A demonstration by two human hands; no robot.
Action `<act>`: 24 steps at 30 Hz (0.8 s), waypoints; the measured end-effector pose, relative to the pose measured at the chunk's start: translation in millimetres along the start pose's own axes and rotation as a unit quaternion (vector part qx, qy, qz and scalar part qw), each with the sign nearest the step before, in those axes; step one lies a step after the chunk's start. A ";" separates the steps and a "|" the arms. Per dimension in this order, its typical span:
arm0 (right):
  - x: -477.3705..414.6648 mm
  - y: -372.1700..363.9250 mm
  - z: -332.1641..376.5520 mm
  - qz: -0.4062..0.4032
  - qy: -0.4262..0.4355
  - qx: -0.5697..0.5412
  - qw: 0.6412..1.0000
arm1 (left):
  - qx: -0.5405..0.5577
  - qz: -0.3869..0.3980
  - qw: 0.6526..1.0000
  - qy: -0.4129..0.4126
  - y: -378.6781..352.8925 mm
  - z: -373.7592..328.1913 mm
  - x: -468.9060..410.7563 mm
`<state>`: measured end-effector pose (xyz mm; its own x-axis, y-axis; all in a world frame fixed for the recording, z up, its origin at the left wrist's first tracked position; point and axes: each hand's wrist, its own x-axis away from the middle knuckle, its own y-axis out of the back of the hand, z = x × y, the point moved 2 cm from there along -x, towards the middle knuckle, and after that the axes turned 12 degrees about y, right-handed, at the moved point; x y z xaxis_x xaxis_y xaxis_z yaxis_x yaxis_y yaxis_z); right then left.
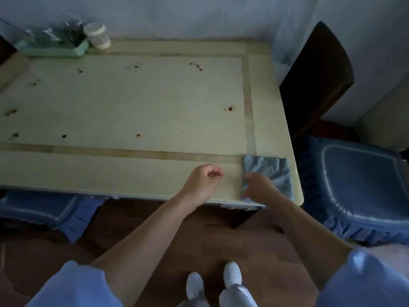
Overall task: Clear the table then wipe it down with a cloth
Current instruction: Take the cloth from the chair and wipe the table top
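A pale wooden table (132,103) fills the view, dotted with several red and brown stains such as one red stain (230,108) near the right side. A blue-grey cloth (269,169) lies folded on the table's near right corner. My right hand (257,185) rests on the cloth's near left part, fingers curled onto it. Left of the cloth, my left hand (203,180) hovers over the table's front strip, loosely closed with nothing in it.
A mint-green tray (75,50) with glassware and a clear lidded jar (97,36) stand at the far left corner. A dark chair with a blue cushion (358,185) is at the right; another blue cushion (44,209) sits under the front left edge. Curtain behind.
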<state>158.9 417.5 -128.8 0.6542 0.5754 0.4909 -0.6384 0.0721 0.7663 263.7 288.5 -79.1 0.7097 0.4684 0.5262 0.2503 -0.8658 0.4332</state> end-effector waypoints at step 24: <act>-55.2 48.6 255.9 0.079 0.110 -0.350 0.927 | 0.113 -0.130 0.984 0.043 169.7 32.5 -4.1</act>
<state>195.6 180.7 -12.6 0.4806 0.7702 0.4194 -0.8764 0.4396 0.1969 324.7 133.9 -31.5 0.5463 0.6842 0.4833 0.5628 -0.7271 0.3931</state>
